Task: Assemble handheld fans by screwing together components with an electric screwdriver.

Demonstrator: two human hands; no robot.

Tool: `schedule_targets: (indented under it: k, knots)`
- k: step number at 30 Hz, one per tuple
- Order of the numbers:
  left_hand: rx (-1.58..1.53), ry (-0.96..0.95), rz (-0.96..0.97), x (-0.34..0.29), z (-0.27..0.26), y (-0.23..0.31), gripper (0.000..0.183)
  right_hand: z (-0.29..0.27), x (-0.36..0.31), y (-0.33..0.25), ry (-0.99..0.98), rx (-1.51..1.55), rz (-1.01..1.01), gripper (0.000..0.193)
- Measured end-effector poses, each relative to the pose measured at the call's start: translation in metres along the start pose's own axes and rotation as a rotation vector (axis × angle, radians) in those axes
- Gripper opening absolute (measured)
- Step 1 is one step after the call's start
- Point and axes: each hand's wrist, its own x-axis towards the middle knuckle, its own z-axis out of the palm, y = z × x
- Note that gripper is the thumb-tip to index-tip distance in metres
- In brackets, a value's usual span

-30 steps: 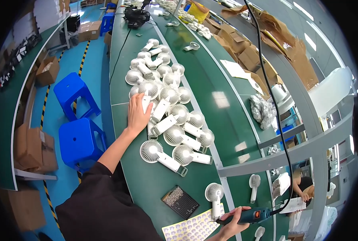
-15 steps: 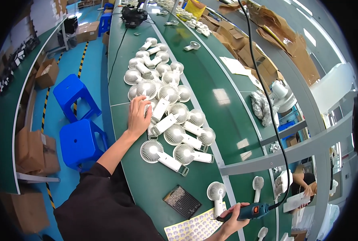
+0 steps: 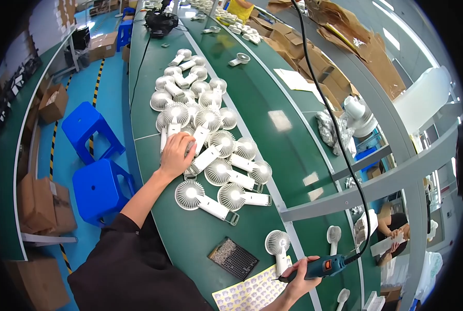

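Note:
My left hand reaches into a pile of white handheld fans, its fingers closed round a fan that they partly hide. In my right hand is a teal and black electric screwdriver, its bit pointing left. A single handheld fan lies just beyond that bit, its handle reaching a sheet of small stickers. Left of this fan sits a black screw tray, with many small screws at one end.
The screwdriver's black cord runs upward past a grey metal frame. More fans lie across the green table. Blue stools stand left of it. A co-worker at the right holds a white object.
My left hand has moved slightly down on the pile, and its fingers have curled round a fan. The right hand still holds the screwdriver near the single fan. The whole view has shifted slightly.

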Motion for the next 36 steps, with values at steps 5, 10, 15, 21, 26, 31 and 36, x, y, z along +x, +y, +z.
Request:
schedule_targets:
  k: [5,10,15,21,26,31,36]
  knots:
    - [0.003,0.019,0.008,0.001,0.001,-0.002,0.016,0.001,0.001,0.004,0.002,0.003,0.004,0.022]
    - [-0.001,0.003,-0.006,0.000,0.001,-0.001,0.016,-0.001,0.002,0.013,-0.018,-0.026,-0.038,0.020]
    - [0.005,0.003,-0.006,0.000,0.000,-0.001,0.016,-0.002,0.002,0.013,-0.020,-0.032,-0.038,0.020]
    - [0.007,-0.001,-0.017,0.000,0.000,0.000,0.016,-0.002,0.002,0.014,-0.020,-0.038,-0.038,0.020]
    - [0.008,-0.002,-0.026,0.001,-0.001,0.001,0.016,0.000,0.002,0.011,-0.017,-0.039,-0.032,0.020]
    - [0.009,-0.002,-0.027,0.000,0.000,0.001,0.015,0.001,0.001,0.009,-0.025,-0.042,-0.037,0.020]
    - [0.002,0.002,-0.024,0.001,0.000,0.001,0.015,0.000,0.002,0.011,-0.022,-0.044,-0.029,0.019]
